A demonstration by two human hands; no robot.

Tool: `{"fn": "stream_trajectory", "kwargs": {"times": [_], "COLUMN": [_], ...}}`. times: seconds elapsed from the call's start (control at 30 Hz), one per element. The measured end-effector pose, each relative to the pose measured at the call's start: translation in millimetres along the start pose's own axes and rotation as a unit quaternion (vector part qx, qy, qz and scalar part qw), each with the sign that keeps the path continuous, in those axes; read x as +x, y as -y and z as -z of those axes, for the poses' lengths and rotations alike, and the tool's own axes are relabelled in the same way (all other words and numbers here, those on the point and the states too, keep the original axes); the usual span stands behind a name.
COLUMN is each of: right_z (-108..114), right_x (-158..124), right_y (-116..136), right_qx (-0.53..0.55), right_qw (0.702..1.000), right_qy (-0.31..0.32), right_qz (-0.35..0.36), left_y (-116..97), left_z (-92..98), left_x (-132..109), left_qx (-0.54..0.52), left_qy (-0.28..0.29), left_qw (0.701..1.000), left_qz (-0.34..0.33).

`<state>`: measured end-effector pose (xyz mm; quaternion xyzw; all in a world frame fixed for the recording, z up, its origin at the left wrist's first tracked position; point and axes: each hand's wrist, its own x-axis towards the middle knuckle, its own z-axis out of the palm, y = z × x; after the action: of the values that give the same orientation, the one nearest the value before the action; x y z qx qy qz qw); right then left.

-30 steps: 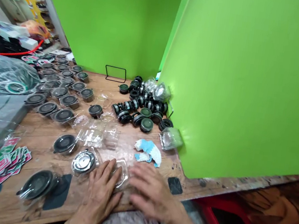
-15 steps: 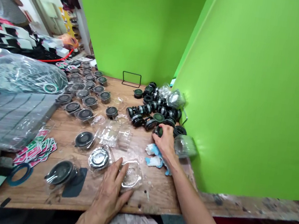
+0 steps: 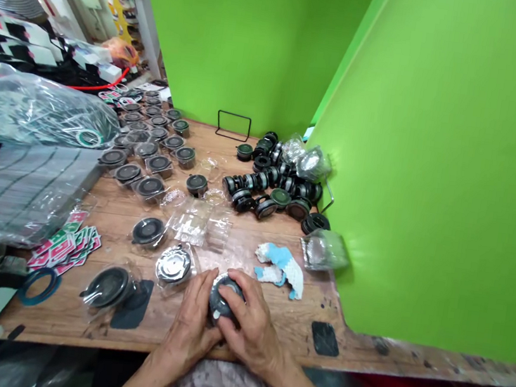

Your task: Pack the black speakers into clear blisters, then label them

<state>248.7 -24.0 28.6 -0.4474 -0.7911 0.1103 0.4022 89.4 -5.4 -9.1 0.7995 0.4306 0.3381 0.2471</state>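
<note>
A round black disc [image 3: 218, 300] with a grey face and a small pale tab is between my hands near the table's front edge. My right hand [image 3: 252, 324] grips it from the right, fingers curled over its top. Along its left side lies my left hand [image 3: 193, 312], fingers close together against the rim and thumb near the bottom. The clear plastic tray is hidden under the disc and my hands. To the left, a packed disc [image 3: 173, 265] with a shiny face sits in clear plastic. Another black disc in a clear case [image 3: 105, 287] rests farther left.
Loose black discs [image 3: 259, 184] are piled by the green panel [image 3: 433, 180]. Several packed discs [image 3: 159, 163] fill the back left. Clear plastic shells [image 3: 198, 223], a blue-and-white cloth [image 3: 281, 267], printed cards [image 3: 65, 246] and a blue tape ring [image 3: 39, 286] lie around.
My right hand has come from the pile to the front edge with a black disc. My left hand, earlier flat by the clear tray, now rests against the disc. A dark square on the right is uncovered.
</note>
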Motion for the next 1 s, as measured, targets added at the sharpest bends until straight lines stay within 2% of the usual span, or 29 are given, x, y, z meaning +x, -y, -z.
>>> {"fn": "stream_trajectory", "kwargs": {"times": [0.13,0.27,0.37,0.43,0.5,0.6,0.67,0.73,0.83,0.93,1.0], "right_z": [-0.7,11.8,28.6,37.1,39.3,35.2,32.8,30.5,23.4,17.2,18.2], "right_x": [-0.6,2.5,2.6,-0.2,-4.5,-10.8,-13.8,-14.8,-13.1,-11.8,-10.7], "right_y": [2.3,-3.4,-29.5,-53.0,-71.3,-72.3,-55.3,-34.1,-15.7,-19.6,-26.1], "right_qx": [-0.011,-0.075,-0.164,-0.245,-0.298,-0.278,-0.229,-0.177,-0.181,-0.227,-0.219], "right_qw": [1.000,0.996,0.984,0.961,0.941,0.955,0.972,0.982,0.971,0.965,0.969], "right_qy": [0.007,0.038,-0.005,-0.031,-0.014,0.014,0.009,0.056,0.118,0.107,0.103], "right_qz": [0.004,-0.005,-0.064,-0.127,-0.161,-0.108,-0.052,0.023,0.104,0.078,0.045], "left_y": [-1.9,-3.1,-9.0,-16.5,-24.2,-29.9,-28.8,-25.9,-23.3,-23.7,-21.5], "left_z": [2.9,2.0,3.3,6.3,9.9,12.7,12.2,11.7,17.2,37.7,60.6], "left_x": [-0.6,-0.6,1.4,3.5,5.3,5.5,2.9,-1.2,-5.0,-0.3,6.8], "left_qx": [-0.010,-0.002,0.012,0.018,0.021,0.041,0.074,0.116,0.160,0.169,0.172], "left_qy": [0.004,0.009,0.019,0.032,0.060,0.117,0.137,0.144,0.152,0.134,0.070], "left_qw": [1.000,1.000,0.999,0.999,0.998,0.992,0.988,0.983,0.975,0.975,0.980], "left_qz": [-0.002,0.017,0.030,0.029,0.024,0.024,0.020,0.008,-0.013,-0.047,-0.071]}}
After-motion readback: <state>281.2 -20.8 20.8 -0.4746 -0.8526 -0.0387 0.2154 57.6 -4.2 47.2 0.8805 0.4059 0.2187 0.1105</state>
